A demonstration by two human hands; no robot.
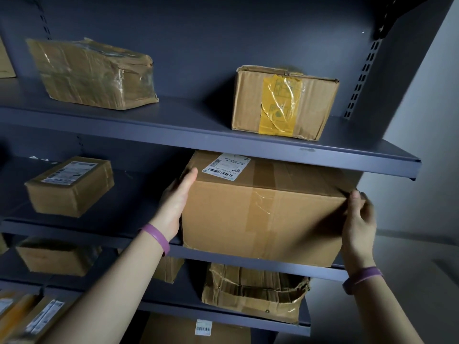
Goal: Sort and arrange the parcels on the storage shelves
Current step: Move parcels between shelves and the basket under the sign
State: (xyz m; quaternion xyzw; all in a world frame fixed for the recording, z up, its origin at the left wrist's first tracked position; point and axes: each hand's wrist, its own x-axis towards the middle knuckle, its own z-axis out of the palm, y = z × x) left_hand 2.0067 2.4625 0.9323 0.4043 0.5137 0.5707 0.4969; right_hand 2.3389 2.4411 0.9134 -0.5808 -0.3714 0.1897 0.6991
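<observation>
Grey metal shelf [74,229], right end: large taped cardboard box [260,214] sits there, front overhanging the edge, between both hands. Left hand [177,202] flat against its left side; right hand [360,219] curled round its right front corner.

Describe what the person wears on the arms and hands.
No sleeves are in view. The left wristband and right wristband are plain purple bands. The left hand and right hand wear no gloves, and no rings show.
</observation>
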